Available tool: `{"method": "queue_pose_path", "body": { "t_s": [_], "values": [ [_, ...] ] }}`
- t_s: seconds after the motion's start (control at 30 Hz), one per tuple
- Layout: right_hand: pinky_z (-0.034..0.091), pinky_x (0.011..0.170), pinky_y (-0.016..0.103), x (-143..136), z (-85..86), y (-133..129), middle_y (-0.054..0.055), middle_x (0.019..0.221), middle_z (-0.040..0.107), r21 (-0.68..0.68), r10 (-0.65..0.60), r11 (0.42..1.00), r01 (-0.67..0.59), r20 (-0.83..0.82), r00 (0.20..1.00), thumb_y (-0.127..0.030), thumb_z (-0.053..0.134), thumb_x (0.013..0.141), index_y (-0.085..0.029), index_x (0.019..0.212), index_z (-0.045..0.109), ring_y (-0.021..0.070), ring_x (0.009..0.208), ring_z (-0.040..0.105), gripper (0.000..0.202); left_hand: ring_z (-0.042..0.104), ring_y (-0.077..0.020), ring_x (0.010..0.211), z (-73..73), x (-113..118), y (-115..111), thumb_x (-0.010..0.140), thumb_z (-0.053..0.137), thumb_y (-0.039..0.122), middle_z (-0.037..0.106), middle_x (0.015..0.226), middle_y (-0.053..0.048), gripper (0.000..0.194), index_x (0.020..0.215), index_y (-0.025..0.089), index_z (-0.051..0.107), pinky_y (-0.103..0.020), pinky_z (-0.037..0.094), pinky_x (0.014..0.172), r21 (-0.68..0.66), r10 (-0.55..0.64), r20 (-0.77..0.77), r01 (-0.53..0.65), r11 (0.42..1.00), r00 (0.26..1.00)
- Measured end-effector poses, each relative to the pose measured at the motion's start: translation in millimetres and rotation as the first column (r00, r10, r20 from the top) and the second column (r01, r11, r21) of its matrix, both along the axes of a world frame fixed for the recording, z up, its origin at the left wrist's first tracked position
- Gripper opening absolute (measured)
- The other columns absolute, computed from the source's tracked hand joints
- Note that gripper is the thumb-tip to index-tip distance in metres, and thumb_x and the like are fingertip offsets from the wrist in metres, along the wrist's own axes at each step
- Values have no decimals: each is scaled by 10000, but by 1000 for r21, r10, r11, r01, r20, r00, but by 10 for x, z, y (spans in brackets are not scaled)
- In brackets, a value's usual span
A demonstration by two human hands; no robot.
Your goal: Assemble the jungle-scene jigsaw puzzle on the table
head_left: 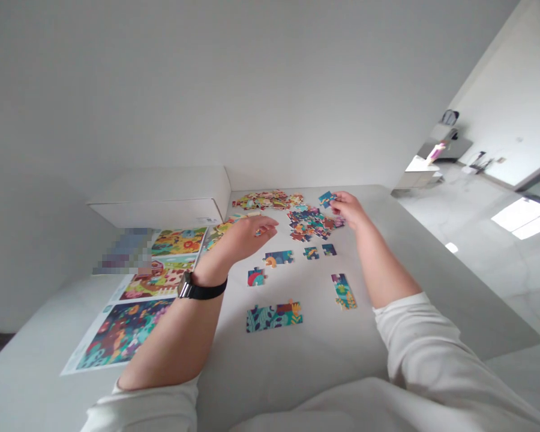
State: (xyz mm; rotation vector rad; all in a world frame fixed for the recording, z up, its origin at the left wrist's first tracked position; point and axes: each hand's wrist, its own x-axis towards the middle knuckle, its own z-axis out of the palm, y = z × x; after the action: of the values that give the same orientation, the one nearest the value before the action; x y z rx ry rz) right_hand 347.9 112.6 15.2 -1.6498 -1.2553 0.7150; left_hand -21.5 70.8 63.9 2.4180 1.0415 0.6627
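A person's 2 bare arms extend over a pale table [315, 360], wall at 12 o'clock. The right hand [348, 210], at 1 o'clock, pinches 1 piece [327, 199] between thumb and fingers, just beyond the dark pile [312, 224]. Flat card like this seems best held lightly by its rim, picture up and uncovered so the colours can be read, and clear of the pile so nothing drags. The left hand [252, 233], at 11 o'clock, has its fingers loosely curled; I cannot tell whether it holds anything.

The held piece is small, roughly square and tilted, blue with yellow-orange markings. Similar blues and oranges show on the joined strip [274, 317] at 6 o'clock. At 9 o'clock lie 3 printed pictures [123, 330], bright and crowded.
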Motion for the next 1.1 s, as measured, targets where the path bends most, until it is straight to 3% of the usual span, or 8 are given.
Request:
{"method": "queue_pose_path", "body": {
  "t_s": [0.1,0.27,0.4,0.5,0.7,0.9,1.1],
  "values": [
    [583,779,267,-248,220,-283,59,1031,755,74,78,995,-70,-106,991,-253,686,924,-206,1142,584,158,863,711,246,775,-240,1078,69,35,-98,1005,562,438,821,1208,-57,362,1205,249,798,-359,595,1011,29,41,31,-42,999,999],
    [613,757,298,-652,515,-742,49,977,736,36,194,981,-191,-125,973,-286,748,902,-221,1119,582,208,905,740,281,778,-226,987,126,64,-269,983,607,410,831,1100,-63,350,1235,238,779,-338,604,931,20,120,130,-124,992,984],
    [647,827,348,-926,611,-988,42,990,749,156,403,913,-377,-205,892,-263,804,834,-216,1054,619,201,904,742,291,766,-208,898,115,60,-339,961,654,421,819,1026,-70,341,1213,219,765,-311,603,825,-43,149,240,-143,989,959],
    [662,837,375,-1062,612,-1062,32,953,763,171,493,869,-463,-256,831,-263,820,821,-222,1039,640,201,869,751,286,756,-202,865,113,76,-367,962,668,449,809,987,-73,321,1155,208,758,-304,592,778,-87,137,293,-116,989,946],
    [650,800,368,-1137,524,-1025,24,872,761,121,517,856,-503,-232,824,-257,832,827,-222,1047,655,200,805,752,284,731,-185,833,71,178,-406,953,679,480,798,946,-72,306,1042,193,741,-293,561,753,-132,59,374,-10,991,926],
    [627,794,332,-1124,417,-963,14,904,758,81,549,835,-544,-183,816,-259,821,832,-218,1019,652,181,823,731,256,644,-157,703,-51,255,-368,921,689,437,740,784,-39,255,884,187,716,-265,445,626,-165,114,345,-60,985,932],
    [578,730,295,-1059,383,-926,3,876,729,99,529,849,-520,-141,837,-331,765,893,-221,1075,639,164,774,704,247,628,-157,698,-107,276,-347,892,689,410,741,782,-40,233,847,184,725,-273,440,637,-238,146,334,-67,969,931]
  ]
}}
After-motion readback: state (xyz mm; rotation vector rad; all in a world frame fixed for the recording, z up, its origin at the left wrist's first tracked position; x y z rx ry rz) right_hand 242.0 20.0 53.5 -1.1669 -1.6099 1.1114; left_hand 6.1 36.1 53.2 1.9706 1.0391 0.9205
